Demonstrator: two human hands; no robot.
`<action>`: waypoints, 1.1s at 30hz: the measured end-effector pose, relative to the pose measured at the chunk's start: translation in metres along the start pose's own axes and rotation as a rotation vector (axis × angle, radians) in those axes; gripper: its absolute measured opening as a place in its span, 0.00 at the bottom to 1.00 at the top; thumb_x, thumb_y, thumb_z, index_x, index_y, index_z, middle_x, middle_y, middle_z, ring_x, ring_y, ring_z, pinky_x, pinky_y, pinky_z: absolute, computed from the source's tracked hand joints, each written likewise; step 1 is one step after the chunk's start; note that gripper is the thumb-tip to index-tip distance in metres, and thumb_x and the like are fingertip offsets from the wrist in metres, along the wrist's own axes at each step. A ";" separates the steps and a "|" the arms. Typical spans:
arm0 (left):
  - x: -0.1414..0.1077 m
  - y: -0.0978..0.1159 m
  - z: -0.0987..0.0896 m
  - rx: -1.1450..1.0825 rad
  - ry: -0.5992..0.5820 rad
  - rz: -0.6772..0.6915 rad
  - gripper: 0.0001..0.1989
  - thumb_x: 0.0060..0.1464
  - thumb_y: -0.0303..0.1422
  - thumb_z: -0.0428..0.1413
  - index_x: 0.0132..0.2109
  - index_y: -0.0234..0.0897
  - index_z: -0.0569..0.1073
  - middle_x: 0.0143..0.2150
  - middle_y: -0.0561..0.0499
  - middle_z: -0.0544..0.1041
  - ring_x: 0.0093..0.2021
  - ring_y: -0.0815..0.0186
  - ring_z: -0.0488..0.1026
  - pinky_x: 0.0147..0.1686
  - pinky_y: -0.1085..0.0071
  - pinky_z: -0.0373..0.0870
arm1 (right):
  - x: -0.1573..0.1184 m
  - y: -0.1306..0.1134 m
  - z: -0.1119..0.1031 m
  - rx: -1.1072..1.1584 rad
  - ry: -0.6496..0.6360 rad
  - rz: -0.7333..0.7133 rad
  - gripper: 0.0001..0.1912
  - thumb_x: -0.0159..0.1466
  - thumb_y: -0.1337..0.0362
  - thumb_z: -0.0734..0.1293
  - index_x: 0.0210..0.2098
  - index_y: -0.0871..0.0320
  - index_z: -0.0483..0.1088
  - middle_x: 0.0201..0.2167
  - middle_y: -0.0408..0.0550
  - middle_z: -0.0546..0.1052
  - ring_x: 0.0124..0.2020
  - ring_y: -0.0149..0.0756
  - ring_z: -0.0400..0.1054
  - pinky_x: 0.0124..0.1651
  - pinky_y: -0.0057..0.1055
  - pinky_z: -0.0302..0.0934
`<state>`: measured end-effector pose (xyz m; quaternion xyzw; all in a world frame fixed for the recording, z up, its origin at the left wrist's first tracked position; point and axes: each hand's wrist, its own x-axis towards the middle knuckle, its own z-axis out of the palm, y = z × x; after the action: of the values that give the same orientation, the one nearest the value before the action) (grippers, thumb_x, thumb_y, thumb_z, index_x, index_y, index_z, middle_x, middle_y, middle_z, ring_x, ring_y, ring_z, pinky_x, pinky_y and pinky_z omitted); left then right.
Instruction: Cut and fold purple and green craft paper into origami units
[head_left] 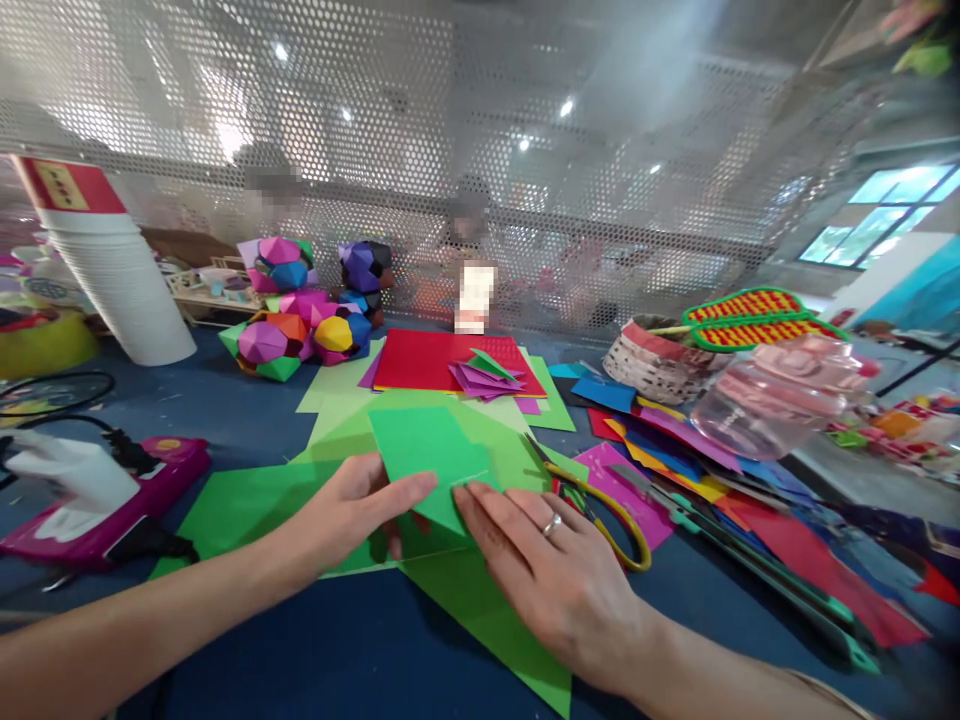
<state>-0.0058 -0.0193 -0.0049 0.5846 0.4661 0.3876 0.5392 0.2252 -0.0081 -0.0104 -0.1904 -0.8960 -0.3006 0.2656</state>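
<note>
A green sheet of paper (424, 440) is between my two hands, over lighter green sheets (352, 415) lying on the dark blue table. My left hand (375, 500) pinches its left edge, thumb on top and fingers underneath. The fingers of my right hand (551, 560), with a ring on one, lie together and flat on the paper's lower right part, pressing it down. Just right of my right hand are yellow-handled scissors (630, 510). Behind the green paper, small folded purple and green pieces (487, 375) rest on red sheets (420, 360).
Coloured paper strips (675, 455), a long green-edged cutter (765, 560), a clear bottle (772, 400) and a basket (649, 360) stand or lie right. Left are a power strip (165, 480), stacked cups (127, 270) and paper balls (270, 340). Perforated metal screen (420, 150) behind.
</note>
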 end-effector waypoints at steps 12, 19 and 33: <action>0.010 -0.011 -0.017 -0.274 0.027 -0.034 0.17 0.46 0.39 0.70 0.41 0.33 0.81 0.36 0.45 0.83 0.33 0.64 0.77 0.29 0.74 0.74 | -0.008 0.029 0.014 0.390 -0.002 -0.014 0.22 0.65 0.74 0.60 0.57 0.64 0.70 0.54 0.54 0.77 0.53 0.43 0.69 0.54 0.41 0.67; 0.007 -0.014 -0.011 -0.249 -0.077 -0.025 0.19 0.45 0.42 0.70 0.38 0.31 0.79 0.34 0.44 0.82 0.32 0.63 0.76 0.32 0.69 0.75 | -0.006 0.029 0.015 0.419 0.122 -0.043 0.16 0.65 0.77 0.61 0.50 0.59 0.72 0.45 0.50 0.81 0.44 0.38 0.72 0.48 0.38 0.66; 0.001 -0.011 -0.005 -0.174 -0.222 0.112 0.18 0.57 0.45 0.63 0.46 0.34 0.80 0.46 0.42 0.82 0.47 0.55 0.80 0.50 0.60 0.74 | -0.010 0.017 0.022 0.605 0.165 0.465 0.07 0.68 0.62 0.66 0.33 0.55 0.68 0.26 0.42 0.72 0.28 0.33 0.68 0.31 0.30 0.62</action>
<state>-0.0120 -0.0166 -0.0151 0.5999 0.3351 0.3890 0.6136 0.2337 0.0171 -0.0241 -0.2766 -0.8527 0.0310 0.4421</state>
